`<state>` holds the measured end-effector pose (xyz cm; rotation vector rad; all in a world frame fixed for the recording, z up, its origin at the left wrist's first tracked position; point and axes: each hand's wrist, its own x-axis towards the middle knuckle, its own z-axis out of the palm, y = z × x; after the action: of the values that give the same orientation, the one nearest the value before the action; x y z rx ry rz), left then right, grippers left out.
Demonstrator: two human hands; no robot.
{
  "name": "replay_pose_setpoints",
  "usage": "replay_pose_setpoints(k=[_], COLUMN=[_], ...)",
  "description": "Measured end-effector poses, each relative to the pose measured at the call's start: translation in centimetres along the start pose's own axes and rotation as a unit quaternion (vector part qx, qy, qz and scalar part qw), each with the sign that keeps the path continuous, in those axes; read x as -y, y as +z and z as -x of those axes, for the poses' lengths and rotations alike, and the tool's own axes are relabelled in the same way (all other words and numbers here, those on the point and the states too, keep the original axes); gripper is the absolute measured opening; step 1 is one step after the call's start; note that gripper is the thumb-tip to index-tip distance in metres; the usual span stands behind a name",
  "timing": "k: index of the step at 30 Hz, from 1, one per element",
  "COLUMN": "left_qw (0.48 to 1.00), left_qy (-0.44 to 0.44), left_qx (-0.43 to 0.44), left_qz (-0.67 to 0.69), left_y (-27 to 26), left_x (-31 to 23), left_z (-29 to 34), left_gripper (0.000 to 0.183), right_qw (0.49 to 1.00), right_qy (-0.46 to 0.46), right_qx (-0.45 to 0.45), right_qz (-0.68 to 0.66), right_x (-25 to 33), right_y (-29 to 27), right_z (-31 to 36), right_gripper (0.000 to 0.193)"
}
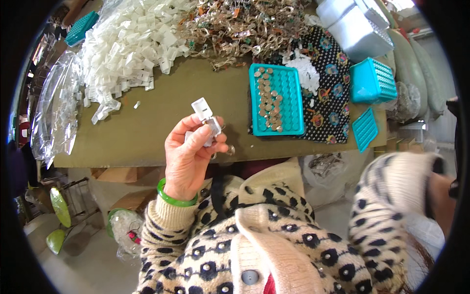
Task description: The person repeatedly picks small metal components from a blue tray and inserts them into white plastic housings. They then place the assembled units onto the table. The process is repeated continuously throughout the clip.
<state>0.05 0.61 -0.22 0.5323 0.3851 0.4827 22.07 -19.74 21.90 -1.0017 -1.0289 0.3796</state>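
My left hand (188, 147), with a green bangle at the wrist, is raised over the near edge of the table. Its thumb and fingers are closed on a small white plastic case (201, 109) whose flap stands up above the fingertips. More pale plastic shows between the fingers, partly hidden. A small metal ring (230, 150) hangs beside the lower fingers. My right hand (442, 198) is lifted at the far right; only its blurred wrist side shows, and the fingers are lost at the picture's dark rim.
White plastic pieces (132, 49) pile up at the back left, beside a heap of tangled clear-and-metal parts (245, 29). A turquoise tray (292, 100) of round coppery discs rests on dotted cloth (335, 122). Turquoise baskets (364, 83) stand right; clear plastic (56, 108) hangs left.
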Motion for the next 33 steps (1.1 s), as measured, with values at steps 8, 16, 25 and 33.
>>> replay_pose_setpoints(k=[8, 16, 25, 33], left_qw=[0.998, 0.996, 0.994, 0.99], left_qy=[-0.053, -0.058, -0.08, -0.095], left_qx=[-0.018, -0.023, -0.056, -0.057], left_qz=[-0.042, -0.057, -0.055, -0.085], left_y=[2.0, 2.8, 3.0, 3.4], left_x=[0.1, 0.3, 0.2, 0.0], left_z=[-0.3, -1.0, -1.3, -0.9], left_gripper=[0.024, 0.028, 0.015, 0.017], right_qw=[0.837, 0.777, 0.87, 0.829], right_qy=[-0.065, -0.093, 0.03, -0.018], right_qx=[0.038, 0.111, 0.09, 0.14], right_qz=[0.541, 0.612, 0.484, 0.542], right_x=[-19.1, -22.1, -20.3, -20.8], right_y=[2.6, 1.2, 1.1, 1.8], right_z=[2.8, 2.9, 2.5, 2.3], right_gripper=[0.013, 0.017, 0.01, 0.009])
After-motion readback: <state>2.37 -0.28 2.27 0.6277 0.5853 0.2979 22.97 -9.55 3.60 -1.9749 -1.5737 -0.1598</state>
